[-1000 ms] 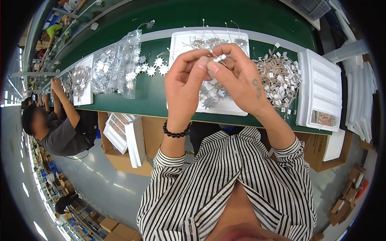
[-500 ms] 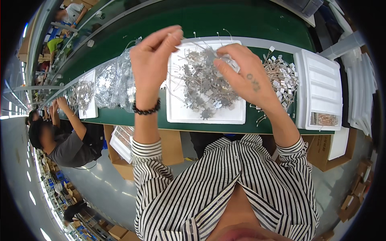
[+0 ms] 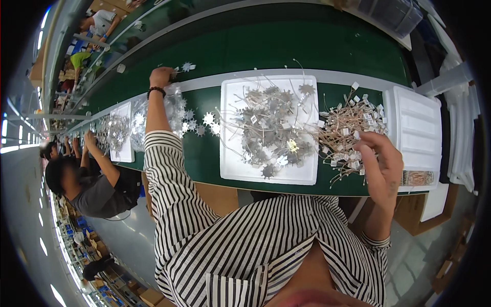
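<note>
At the far left my left hand (image 3: 161,77) is closed, its fingertips on the wire of a star-shaped metal piece (image 3: 188,66) over the green belt. Below that wrist lies a clear plastic bag (image 3: 174,105) of similar pieces. My right hand (image 3: 382,161) is at the right-hand pile of wires with white connectors (image 3: 353,120); its thumb and forefinger are curled with a gap between them. Between my hands, a white foam tray (image 3: 307,174) bears a heap of wired star-shaped metal pieces (image 3: 268,120).
Several loose metal stars (image 3: 208,118) lie between the bag and tray. A stack of white foam trays (image 3: 417,128) stands at the right end. The green belt (image 3: 255,41) runs behind a pale rail. Seated at left is a co-worker (image 3: 84,187); cardboard boxes (image 3: 217,197) stand below the table edge.
My left hand has moved from above the tray to the far left, with a wired metal star at its fingertips. My right hand has left the tray's heap for the wire pile at right.
</note>
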A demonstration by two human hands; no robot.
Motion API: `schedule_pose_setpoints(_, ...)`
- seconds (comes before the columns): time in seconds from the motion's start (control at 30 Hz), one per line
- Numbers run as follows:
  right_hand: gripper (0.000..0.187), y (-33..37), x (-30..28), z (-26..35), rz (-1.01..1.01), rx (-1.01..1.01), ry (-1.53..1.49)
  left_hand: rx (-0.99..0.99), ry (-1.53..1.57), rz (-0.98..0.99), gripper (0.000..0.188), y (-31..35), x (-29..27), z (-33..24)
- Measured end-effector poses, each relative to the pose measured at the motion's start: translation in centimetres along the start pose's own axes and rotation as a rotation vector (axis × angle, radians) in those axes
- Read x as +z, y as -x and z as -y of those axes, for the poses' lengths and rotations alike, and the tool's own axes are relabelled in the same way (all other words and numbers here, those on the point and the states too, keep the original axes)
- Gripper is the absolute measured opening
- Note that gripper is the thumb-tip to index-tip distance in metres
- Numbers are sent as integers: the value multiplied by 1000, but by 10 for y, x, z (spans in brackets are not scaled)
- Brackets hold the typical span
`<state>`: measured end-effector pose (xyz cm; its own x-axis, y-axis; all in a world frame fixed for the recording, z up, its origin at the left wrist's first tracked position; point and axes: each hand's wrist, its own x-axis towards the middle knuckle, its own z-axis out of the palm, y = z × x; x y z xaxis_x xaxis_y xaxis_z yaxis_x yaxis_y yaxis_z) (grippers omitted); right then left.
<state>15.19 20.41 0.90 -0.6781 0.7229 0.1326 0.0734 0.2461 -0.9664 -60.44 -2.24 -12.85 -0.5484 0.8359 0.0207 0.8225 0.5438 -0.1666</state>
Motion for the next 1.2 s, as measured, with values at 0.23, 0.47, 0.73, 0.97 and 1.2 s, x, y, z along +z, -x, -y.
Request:
schedule_pose_setpoints(0.23, 20, 27, -13, -19, -342, 221, -8, -368, 565, -32, 29, -32, -34, -124)
schedule_pose_setpoints(0.47, 19, 29, -32, -31, -269, 98, 117, -243, 406, -173, 48, -75, -49, -88)
schedule_pose_setpoints(0.73, 12, -43, -37, -107, -229, -310, 524, -231, 34, -306, 68, -46, -118, -130)
schedule_pose_setpoints(0.97, 25, -80, -58, -132, 95, -96, 1164, -289, 766, -182, 37, 163, -190, -276)
schedule_pose_setpoints(1.2, 12, -86, -60, -136, 118, -95, 981, -114, 464, -127, 49, 225, -94, -283)
